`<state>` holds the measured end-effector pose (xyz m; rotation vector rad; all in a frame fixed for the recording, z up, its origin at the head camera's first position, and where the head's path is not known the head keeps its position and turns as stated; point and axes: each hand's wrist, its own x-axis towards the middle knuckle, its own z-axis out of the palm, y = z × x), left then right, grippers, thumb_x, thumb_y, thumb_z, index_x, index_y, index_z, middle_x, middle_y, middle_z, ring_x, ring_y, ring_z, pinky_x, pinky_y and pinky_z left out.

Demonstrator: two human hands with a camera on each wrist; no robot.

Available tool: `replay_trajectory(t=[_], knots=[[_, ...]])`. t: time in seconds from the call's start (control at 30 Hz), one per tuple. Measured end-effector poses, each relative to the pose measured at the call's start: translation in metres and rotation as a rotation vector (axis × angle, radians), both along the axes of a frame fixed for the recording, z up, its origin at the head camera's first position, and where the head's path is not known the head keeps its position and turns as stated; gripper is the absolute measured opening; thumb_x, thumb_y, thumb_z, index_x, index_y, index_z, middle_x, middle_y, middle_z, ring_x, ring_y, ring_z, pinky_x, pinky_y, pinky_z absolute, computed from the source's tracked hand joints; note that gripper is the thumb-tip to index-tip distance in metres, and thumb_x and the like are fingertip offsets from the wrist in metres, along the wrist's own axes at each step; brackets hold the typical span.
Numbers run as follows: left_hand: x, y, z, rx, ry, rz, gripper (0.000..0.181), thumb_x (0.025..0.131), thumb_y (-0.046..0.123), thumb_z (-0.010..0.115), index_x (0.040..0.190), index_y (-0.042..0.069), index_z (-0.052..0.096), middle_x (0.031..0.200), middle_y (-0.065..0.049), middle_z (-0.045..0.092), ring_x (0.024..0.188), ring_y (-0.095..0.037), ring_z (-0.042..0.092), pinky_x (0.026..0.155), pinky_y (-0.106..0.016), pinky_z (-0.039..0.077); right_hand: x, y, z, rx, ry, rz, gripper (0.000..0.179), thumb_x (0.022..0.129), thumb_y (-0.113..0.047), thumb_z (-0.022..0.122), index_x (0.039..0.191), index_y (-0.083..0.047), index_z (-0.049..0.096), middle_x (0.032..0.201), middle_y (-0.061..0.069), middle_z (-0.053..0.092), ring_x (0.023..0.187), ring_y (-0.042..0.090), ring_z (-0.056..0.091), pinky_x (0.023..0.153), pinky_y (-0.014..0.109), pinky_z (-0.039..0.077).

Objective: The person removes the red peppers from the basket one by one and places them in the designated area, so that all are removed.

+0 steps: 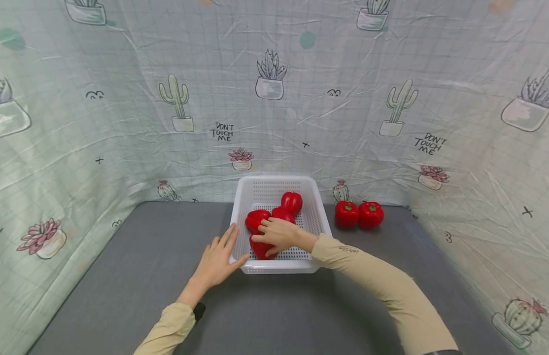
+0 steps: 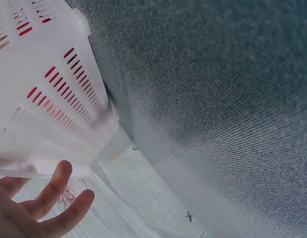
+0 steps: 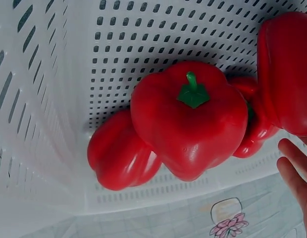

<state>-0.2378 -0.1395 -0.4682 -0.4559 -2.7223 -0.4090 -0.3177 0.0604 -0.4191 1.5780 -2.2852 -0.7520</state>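
Note:
A white perforated plastic basket (image 1: 278, 266) stands on the dark grey table with several red bell peppers inside. My right hand (image 1: 281, 233) reaches in from the right and grips the nearest bell pepper (image 1: 258, 249), thumb on the near side and fingers over the top. That pepper (image 3: 286, 74) also shows at the right edge of the right wrist view, by the fingertips. Another bell pepper (image 3: 193, 129) with a green stem leans among its neighbours. My left hand (image 1: 216, 262) rests on the basket's left near rim, fingers spread; its fingers also show beside the basket wall (image 2: 29, 124) in the left wrist view.
Two red bell peppers, one left (image 1: 347, 215) and one right (image 1: 371, 215), stand side by side on the table (image 1: 168, 246) to the right of the basket. A cactus-printed cloth (image 1: 301, 128) hangs behind and along both sides.

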Motion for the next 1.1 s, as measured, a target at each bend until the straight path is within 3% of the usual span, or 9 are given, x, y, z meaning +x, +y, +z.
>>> replay_trajectory(t=[0.43,0.63,0.87,1.1], knots=[[-0.0005,-0.0007,0.0008,0.002,-0.005,0.0,0.077,0.079,0.052,0.055,0.139,0.011,0.031,0.146,-0.005,0.028,0.095,-0.024,0.046,0.075,-0.043,0.044,0.0017,-0.0019,-0.0007,-0.01,-0.09,-0.038,0.06,0.069,-0.051,0.068,0.121,-0.029,0.047,0.121,-0.006,0.057,0.108,0.012,0.053,0.092,0.032,0.044],[-0.0016,-0.0009,0.0,0.0,-0.004,-0.006,0.076,0.08,0.052,0.053,0.139,0.01,0.031,0.147,-0.005,0.027,0.095,-0.024,0.045,0.074,-0.044,0.043,0.0018,-0.0021,-0.0005,0.0,-0.082,-0.053,0.067,0.067,-0.051,0.069,0.125,-0.03,0.043,0.121,-0.006,0.057,0.108,0.012,0.052,0.092,0.031,0.043],[-0.0024,-0.0009,0.0012,0.004,-0.004,-0.009,0.076,0.08,0.052,0.054,0.139,0.01,0.031,0.147,-0.005,0.028,0.097,-0.026,0.046,0.076,-0.046,0.044,0.0032,-0.0029,0.001,0.056,-0.009,-0.04,0.076,0.066,-0.054,0.068,0.13,-0.028,0.036,0.127,-0.006,0.052,0.112,0.012,0.05,0.094,0.031,0.042],[-0.0016,-0.0007,0.0009,-0.003,-0.018,-0.007,0.077,0.079,0.053,0.054,0.139,0.01,0.032,0.147,-0.005,0.027,0.095,-0.025,0.046,0.076,-0.045,0.044,0.0075,-0.002,0.0047,0.049,-0.031,-0.048,0.081,0.065,-0.056,0.068,0.133,-0.025,0.037,0.13,-0.008,0.051,0.112,0.012,0.051,0.094,0.033,0.042]])
